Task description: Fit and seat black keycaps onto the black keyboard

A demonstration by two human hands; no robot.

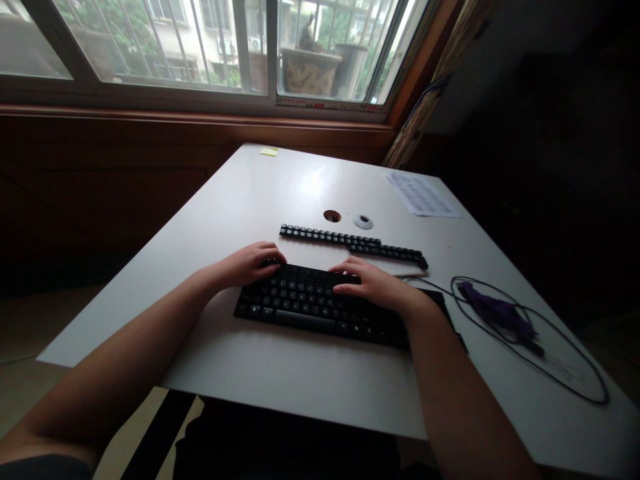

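Note:
A black keyboard (305, 303) lies on the white desk in front of me, its letter keys and space bar in place. Its upper strip looks dark and flat, without raised keys. My left hand (255, 264) is closed at the far left corner, fingers curled over the edge and thumb near the top. Across the far edge right of the middle lies my right hand (367, 283), fingers over the edge and thumb on the keys. Just beyond the keyboard, loose black keycaps (330, 236) stand in two lines. The right forearm hides part of the keyboard's right end.
To the right, a looped black cable (555, 320) surrounds a purple cloth-like bundle (495, 310). Printed sheets (425, 195) lie at the far right, a yellow note (269, 152) at the far left. Behind the keycaps are a desk hole (332, 216) and a grey ring (363, 221).

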